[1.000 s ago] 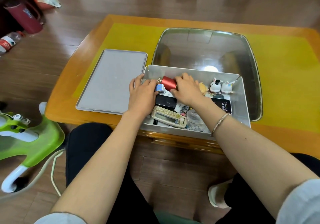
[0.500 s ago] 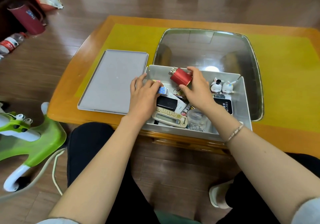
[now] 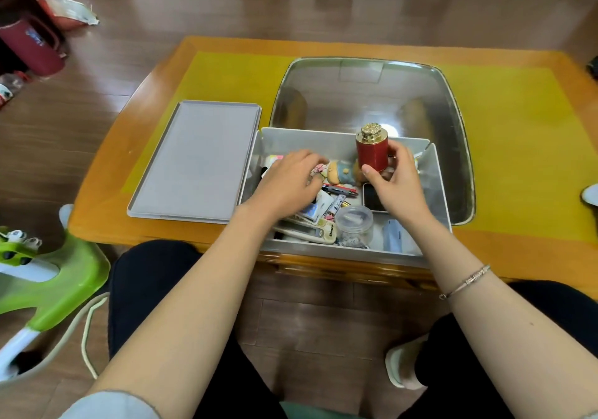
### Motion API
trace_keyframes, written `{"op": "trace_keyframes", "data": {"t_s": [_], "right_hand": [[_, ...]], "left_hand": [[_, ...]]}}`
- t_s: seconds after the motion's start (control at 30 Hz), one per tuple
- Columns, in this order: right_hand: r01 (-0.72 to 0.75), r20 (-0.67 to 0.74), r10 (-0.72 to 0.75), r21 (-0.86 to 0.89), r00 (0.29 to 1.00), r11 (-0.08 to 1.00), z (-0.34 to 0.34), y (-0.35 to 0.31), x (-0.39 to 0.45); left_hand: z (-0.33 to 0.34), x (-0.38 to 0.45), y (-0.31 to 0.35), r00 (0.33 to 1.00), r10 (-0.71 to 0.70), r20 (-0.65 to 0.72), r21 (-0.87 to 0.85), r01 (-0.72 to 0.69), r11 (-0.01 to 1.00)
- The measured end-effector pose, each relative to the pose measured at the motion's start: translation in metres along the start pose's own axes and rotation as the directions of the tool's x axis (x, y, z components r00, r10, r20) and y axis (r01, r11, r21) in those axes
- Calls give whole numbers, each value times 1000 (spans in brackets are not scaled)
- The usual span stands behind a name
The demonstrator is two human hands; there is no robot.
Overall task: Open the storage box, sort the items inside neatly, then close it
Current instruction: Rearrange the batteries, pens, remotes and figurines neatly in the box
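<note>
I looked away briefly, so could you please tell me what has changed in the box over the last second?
The right hand lifted the red canister from lying among the clutter to upright. The left hand shifted right, uncovering a doll. The storage box and lid stayed put.

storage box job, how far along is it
Done: the storage box is open, and its lid lies flat beside it on the table. In hand: the right hand holds the red canister upright above the box; the left hand reaches among the jumbled items. Left: most of the sorting, then closing the lid.
</note>
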State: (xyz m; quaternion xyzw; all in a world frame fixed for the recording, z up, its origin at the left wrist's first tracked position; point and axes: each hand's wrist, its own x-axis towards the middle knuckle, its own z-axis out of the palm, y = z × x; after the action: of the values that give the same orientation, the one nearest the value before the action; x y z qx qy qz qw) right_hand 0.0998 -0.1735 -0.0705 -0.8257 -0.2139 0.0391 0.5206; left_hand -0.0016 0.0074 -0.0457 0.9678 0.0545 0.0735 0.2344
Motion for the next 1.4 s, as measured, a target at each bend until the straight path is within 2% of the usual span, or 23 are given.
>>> {"op": "trace_keyframes", "data": {"t_s": [0.1, 0.2, 0.27, 0.53, 0.7, 0.83, 0.93, 1.07, 1.2, 1.4], "right_hand": [[-26, 53, 22, 72, 998, 997, 2, 1, 2], [-15, 130, 6, 65, 992, 998, 6, 1, 4], [-6, 173, -4, 53, 985, 999, 8, 1, 5], [-8, 283, 32, -86, 958, 996, 14, -3, 11], [7, 298, 36, -142, 954, 990, 16, -3, 13], [-4, 296, 45, -139, 954, 990, 18, -2, 13], [-17, 289, 52, -125, 956, 992, 18, -2, 14], [-16, 279, 50, -121, 959, 993, 18, -1, 15], [-24, 279, 52, -103, 959, 994, 18, -2, 16], [-30, 264, 57, -104, 963, 994, 17, -4, 16]], "left_hand": [[11, 36, -2, 990, -55, 131, 54, 49, 997], [23, 54, -11, 953, -104, 286, 123, 71, 990], [29, 59, -16, 931, -136, 338, 169, 81, 982], [25, 53, -32, 935, -158, 319, 421, 10, 907], [14, 36, -32, 941, -62, 333, 375, -72, 924], [11, 20, -29, 915, -130, 381, 325, -1, 946], [15, 16, -24, 927, -173, 333, 291, 74, 954], [24, 22, -13, 922, -158, 353, 307, 45, 951], [26, 25, -10, 849, -207, 487, 351, 26, 936], [19, 11, -19, 867, -151, 475, 371, -42, 928]]}}
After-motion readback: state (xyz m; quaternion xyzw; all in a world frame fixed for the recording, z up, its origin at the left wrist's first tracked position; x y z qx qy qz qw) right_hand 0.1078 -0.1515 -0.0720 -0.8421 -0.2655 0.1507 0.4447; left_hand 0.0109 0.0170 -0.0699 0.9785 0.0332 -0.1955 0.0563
